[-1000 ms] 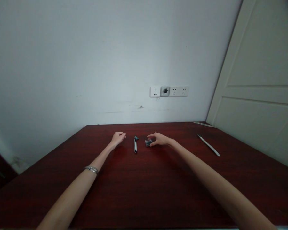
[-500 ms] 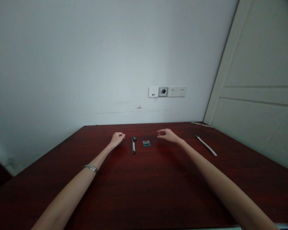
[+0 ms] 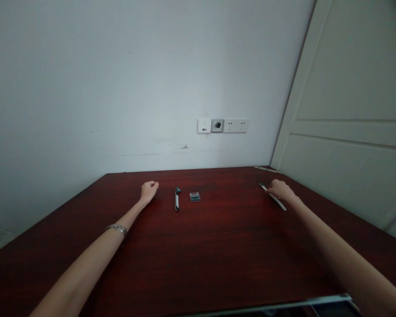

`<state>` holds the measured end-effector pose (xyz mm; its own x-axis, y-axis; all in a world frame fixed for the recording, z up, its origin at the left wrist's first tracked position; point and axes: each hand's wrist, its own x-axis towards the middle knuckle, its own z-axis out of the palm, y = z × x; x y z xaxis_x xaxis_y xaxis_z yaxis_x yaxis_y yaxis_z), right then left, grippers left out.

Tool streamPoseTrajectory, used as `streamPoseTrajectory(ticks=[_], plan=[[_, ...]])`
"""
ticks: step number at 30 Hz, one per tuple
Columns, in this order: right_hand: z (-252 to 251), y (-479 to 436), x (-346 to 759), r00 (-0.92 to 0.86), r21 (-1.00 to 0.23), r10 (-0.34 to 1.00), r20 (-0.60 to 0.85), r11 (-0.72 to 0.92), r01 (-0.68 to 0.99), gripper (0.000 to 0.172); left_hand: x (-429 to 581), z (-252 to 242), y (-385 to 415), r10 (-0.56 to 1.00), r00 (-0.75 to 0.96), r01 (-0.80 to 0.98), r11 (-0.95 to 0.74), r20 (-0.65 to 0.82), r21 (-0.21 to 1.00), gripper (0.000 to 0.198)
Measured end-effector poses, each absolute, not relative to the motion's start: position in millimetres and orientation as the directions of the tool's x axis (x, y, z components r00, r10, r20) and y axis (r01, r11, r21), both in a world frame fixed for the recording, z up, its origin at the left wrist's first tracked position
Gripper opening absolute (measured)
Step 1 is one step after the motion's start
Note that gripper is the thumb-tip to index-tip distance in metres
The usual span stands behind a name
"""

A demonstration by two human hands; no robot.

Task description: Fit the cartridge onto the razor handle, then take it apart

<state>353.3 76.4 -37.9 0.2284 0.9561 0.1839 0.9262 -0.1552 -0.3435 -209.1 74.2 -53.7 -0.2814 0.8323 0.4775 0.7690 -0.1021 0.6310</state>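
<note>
My left hand (image 3: 149, 191) rests on the dark red table (image 3: 198, 255) with its fingers curled in and nothing in it. Just to its right lies a black razor (image 3: 177, 199), head pointing away from me. A small flat box (image 3: 194, 197) with green and red inside lies right of the razor, untouched. My right hand (image 3: 280, 189) is far out to the right, laid over a long thin white strip (image 3: 279, 203) that lies flat on the table. Whether the fingers grip the strip is hidden.
A white wall with a row of sockets (image 3: 223, 126) stands behind the table. A pale door (image 3: 346, 127) runs along the table's right side. A thin light object (image 3: 266, 168) lies at the far right corner. A metallic edge (image 3: 317, 301) shows at the bottom.
My right hand let go of the small box, lifted, and swung right onto the white strip. The box stays beside the razor. My left hand has hardly moved.
</note>
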Motion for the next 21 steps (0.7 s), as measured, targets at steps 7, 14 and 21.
streamPoseTrajectory(ticks=[7, 14, 21], plan=[[-42.5, 71.4, 357.6, 0.348, -0.255, 0.931, 0.114, -0.311, 0.915, 0.025, -196.3, -50.8, 73.2, 0.852, -0.22, 0.763, -0.153, 0.476, 0.628, 0.028], [-49.3, 74.6, 362.1, 0.357, -0.28, 0.926, 0.123, -0.312, 0.908, 0.025, -187.2, -48.4, 71.1, 0.855, -0.197, 0.749, -0.185, 0.48, 0.636, 0.027], [-53.5, 77.0, 364.6, 0.329, -0.339, 0.934, 0.138, -0.268, 0.902, 0.022, -186.1, -47.9, 69.2, 0.864, -0.198, 0.74, -0.177, 0.462, 0.649, 0.026]])
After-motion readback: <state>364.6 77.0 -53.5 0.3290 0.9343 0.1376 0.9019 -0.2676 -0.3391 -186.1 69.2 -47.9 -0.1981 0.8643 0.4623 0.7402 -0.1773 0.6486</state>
